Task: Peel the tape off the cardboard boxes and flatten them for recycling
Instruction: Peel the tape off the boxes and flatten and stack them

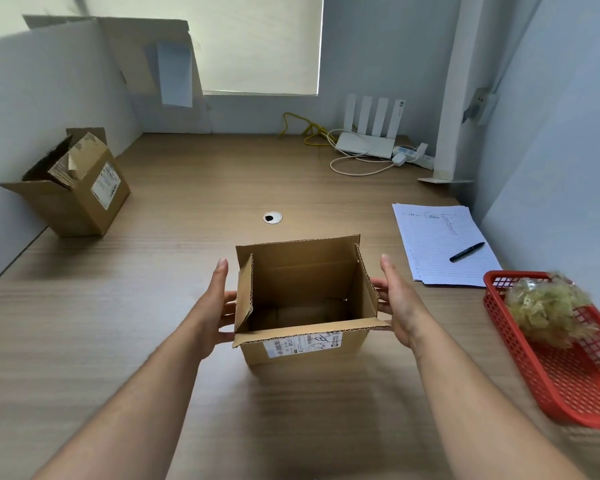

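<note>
Fingers (230,301) of the left hand (217,308) and right hand (399,306) are pressing, outstretched, against opposite sides of the open cardboard box (303,344) on the desk (146,271) at lower centre of the frame, where an uneven squeeze is probably risking a crumpled wall rather than a flat fold.

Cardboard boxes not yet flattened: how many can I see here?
2. The near box sits between left hand and right hand; the far box stands at the desk's left edge. Flattened cardboard at the back may hide more.
</note>
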Motion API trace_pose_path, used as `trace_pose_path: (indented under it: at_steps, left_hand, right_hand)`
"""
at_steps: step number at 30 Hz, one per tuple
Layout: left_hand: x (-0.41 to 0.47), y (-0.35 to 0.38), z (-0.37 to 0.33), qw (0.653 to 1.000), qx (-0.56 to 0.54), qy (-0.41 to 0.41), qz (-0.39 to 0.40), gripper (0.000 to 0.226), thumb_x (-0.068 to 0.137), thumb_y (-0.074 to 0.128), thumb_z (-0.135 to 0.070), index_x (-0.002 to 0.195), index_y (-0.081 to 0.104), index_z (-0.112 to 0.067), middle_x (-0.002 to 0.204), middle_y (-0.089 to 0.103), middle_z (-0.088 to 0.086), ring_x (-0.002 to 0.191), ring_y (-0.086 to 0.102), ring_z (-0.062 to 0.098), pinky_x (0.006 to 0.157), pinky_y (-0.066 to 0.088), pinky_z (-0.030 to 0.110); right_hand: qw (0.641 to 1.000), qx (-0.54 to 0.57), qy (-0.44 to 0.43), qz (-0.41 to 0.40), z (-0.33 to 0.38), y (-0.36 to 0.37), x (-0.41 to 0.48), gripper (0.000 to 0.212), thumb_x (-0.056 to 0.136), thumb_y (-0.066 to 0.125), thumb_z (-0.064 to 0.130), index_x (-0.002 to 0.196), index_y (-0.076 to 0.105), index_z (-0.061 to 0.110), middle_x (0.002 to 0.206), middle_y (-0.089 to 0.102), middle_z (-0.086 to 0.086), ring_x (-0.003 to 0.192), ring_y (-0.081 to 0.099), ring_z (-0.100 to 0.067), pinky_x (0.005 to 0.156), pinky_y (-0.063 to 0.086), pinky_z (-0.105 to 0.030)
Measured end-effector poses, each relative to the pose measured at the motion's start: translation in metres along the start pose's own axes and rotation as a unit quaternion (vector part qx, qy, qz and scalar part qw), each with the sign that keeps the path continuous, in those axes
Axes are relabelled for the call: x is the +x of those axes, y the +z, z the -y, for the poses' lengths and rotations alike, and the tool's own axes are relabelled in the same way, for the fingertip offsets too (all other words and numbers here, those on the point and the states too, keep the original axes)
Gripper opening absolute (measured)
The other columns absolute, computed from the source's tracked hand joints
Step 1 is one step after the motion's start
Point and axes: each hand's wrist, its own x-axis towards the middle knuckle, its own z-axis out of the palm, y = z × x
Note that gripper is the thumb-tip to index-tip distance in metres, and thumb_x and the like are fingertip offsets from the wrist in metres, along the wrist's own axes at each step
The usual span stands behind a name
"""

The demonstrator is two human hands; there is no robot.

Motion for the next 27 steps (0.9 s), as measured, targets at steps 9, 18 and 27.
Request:
trace_pose_path:
  at_steps: [9,18,27]
  left_hand:
    - [0.003,-0.003,-0.005,0.974,-0.189,0.127,0.016,0.079,0.086,0.027,-0.077,0.115,0.059,-0.011,0.111,0.064,0.007,0.119,0.055,0.024,0.091,0.046,0.044]
    - [0.008,0.005,0.028,0.993,-0.086,0.08,0.011,0.06,0.088,0.044,-0.064,0.128,0.049,-0.019,0.118,0.059,0.001,0.107,0.057,0.012,0.081,0.047,0.037]
    - [0.029,0.005,0.045,0.997,0.058,0.055,0.006,0.056,0.088,0.067,-0.041,0.138,0.046,-0.027,0.127,0.061,-0.004,0.112,0.06,0.021,0.101,0.047,0.043]
  right_hand:
    - [0.982,0.179,-0.042,0.03,0.0,-0.015,0.002,0.068,0.092,0.027,0.067,0.107,0.063,0.012,0.088,0.065,-0.003,0.091,0.058,-0.016,0.075,0.046,-0.039]
    - [0.999,0.031,-0.024,0.011,-0.047,-0.002,0.011,0.03,0.099,0.048,0.027,0.112,0.063,0.005,0.108,0.069,-0.014,0.088,0.065,-0.02,0.074,0.052,-0.032]
    - [0.991,-0.095,-0.06,0.067,-0.054,0.016,0.011,0.049,0.102,0.037,0.019,0.15,0.026,0.015,0.15,0.036,0.002,0.137,0.035,-0.014,0.117,0.024,-0.035]
